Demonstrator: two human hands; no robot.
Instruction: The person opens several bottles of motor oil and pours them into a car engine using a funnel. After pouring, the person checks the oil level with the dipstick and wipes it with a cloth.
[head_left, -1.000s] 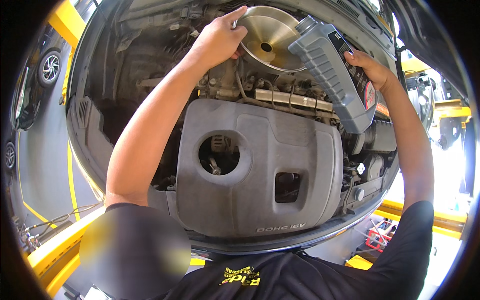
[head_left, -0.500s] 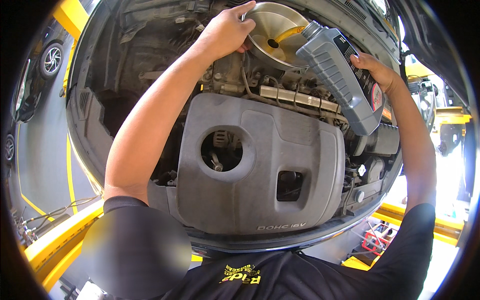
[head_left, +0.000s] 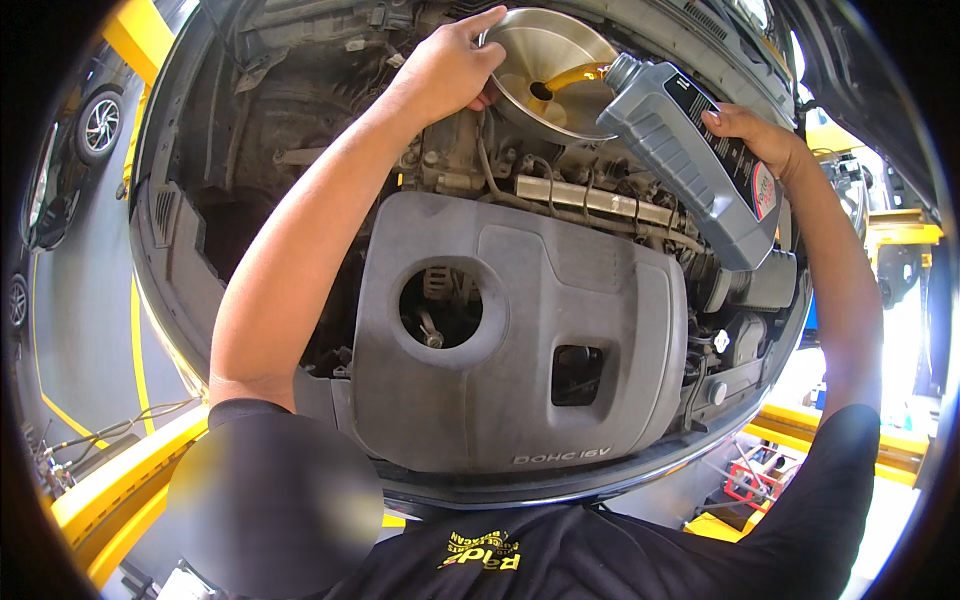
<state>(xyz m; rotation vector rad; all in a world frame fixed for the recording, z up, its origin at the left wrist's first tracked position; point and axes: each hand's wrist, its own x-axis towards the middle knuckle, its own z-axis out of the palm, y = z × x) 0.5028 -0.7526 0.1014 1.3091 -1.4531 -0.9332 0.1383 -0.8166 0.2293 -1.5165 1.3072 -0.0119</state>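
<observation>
My left hand (head_left: 457,62) grips the left rim of a wide metal funnel (head_left: 520,60), thumb inside and index finger stretched along the edge. Tilted over the funnel's right side is a grey oil bottle (head_left: 665,150) with a dark label. My right hand (head_left: 755,138) is closed around the bottle's body, its thumb on the label side. From the bottle's mouth a stream of amber oil (head_left: 578,75) runs down the funnel's inner wall to the dark hole in its middle. The funnel stands over the engine; its lower end is hidden.
A grey plastic engine cover (head_left: 520,340) with a round and a square opening lies nearer to me. Behind it runs a metal rail (head_left: 595,200) among hoses. Yellow lift arms (head_left: 120,480) flank the car's front, and another car's wheel (head_left: 101,124) shows at far left.
The oil stream has grown thicker, and the bottle has shifted slightly right and down. My left hand stays on the funnel rim.
</observation>
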